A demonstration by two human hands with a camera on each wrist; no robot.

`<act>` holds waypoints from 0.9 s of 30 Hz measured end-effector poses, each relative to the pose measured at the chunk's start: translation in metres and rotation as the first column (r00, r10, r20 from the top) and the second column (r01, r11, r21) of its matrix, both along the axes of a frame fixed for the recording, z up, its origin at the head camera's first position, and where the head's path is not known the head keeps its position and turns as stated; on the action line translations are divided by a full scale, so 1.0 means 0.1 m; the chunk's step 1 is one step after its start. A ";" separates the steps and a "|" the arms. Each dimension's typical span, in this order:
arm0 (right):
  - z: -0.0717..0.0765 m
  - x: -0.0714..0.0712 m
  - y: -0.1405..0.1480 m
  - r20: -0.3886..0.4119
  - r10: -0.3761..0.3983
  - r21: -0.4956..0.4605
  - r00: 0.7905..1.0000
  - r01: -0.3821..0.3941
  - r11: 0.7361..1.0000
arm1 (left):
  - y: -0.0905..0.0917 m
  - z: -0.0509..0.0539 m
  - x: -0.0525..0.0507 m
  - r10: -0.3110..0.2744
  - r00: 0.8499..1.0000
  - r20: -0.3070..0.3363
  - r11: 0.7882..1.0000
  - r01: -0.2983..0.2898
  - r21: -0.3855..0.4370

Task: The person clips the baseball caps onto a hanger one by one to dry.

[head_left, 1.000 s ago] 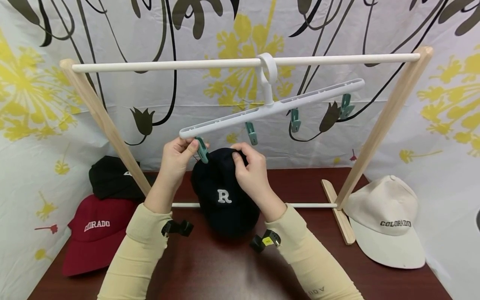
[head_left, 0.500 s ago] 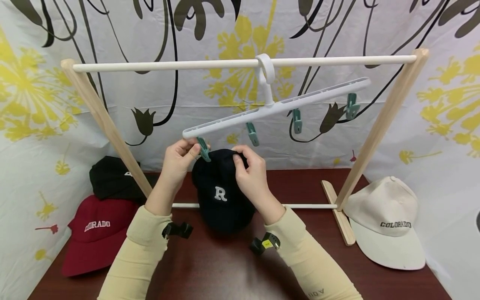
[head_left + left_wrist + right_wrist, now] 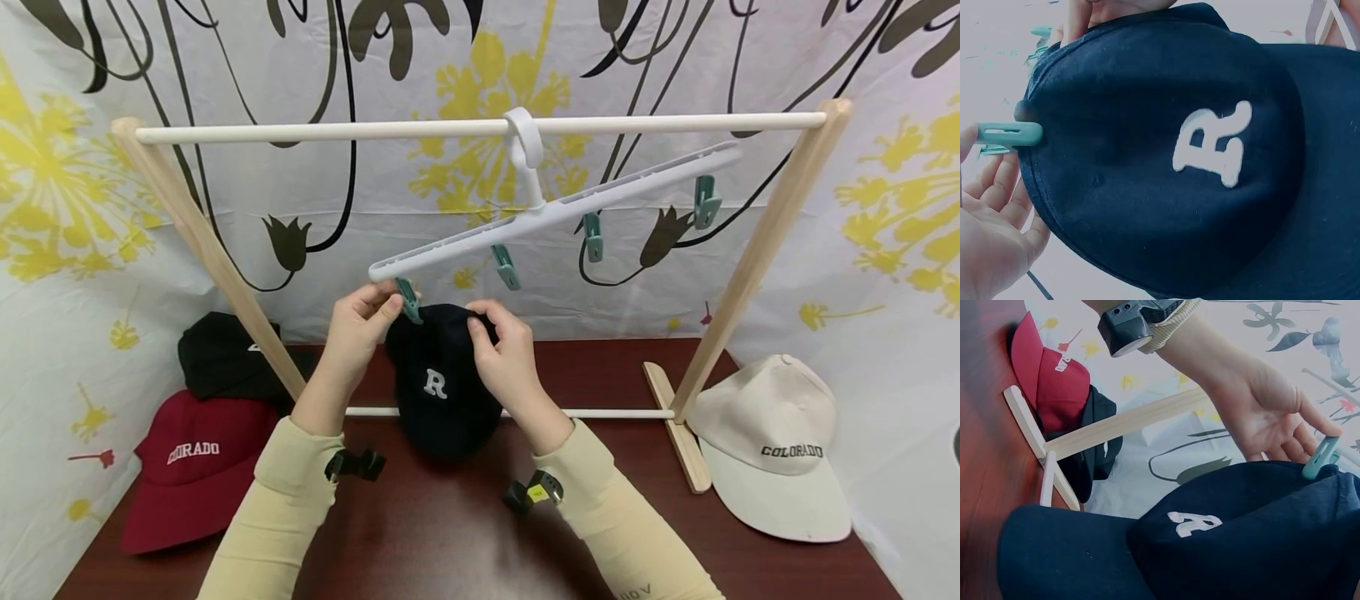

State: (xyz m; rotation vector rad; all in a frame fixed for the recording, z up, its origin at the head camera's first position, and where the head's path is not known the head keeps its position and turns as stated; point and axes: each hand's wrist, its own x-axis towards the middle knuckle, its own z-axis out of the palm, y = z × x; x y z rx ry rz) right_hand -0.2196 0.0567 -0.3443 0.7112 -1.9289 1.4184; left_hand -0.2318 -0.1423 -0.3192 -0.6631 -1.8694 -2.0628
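Observation:
A dark navy cap with a white letter R hangs upright, brim down, below the left end of a white hanger. My left hand pinches the leftmost green clip between thumb and fingers. In the left wrist view the tip of that clip lies over the cap's edge. My right hand pinches the edge of the cap to the right of the clip, thumb in front. Whether the clip's jaws bite the fabric firmly, I cannot tell.
The hanger tilts, right end higher, on the white rail of a wooden rack. Several green clips hang from it. A red cap and a black cap lie at left. A cream cap sits at right beside the rack's foot.
The navy cap has turned a little and its brim has shifted slightly left. The hanger's left end has moved slightly right. Both hands keep their grips.

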 end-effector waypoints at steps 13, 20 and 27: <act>-0.16 0.01 0.02 0.102 0.001 -0.017 0.995 0.000 1.000 | -0.02 -0.08 -0.02 0.012 1.000 0.028 1.000 -0.011 -0.019; -0.29 0.04 0.06 0.170 0.003 -0.014 0.985 -0.001 1.000 | -0.01 -0.09 -0.02 0.025 0.999 0.046 1.000 -0.024 -0.019; -0.44 0.04 0.10 0.226 0.022 -0.021 0.974 -0.018 1.000 | 0.00 -0.08 -0.02 0.022 0.998 0.051 1.000 -0.022 0.007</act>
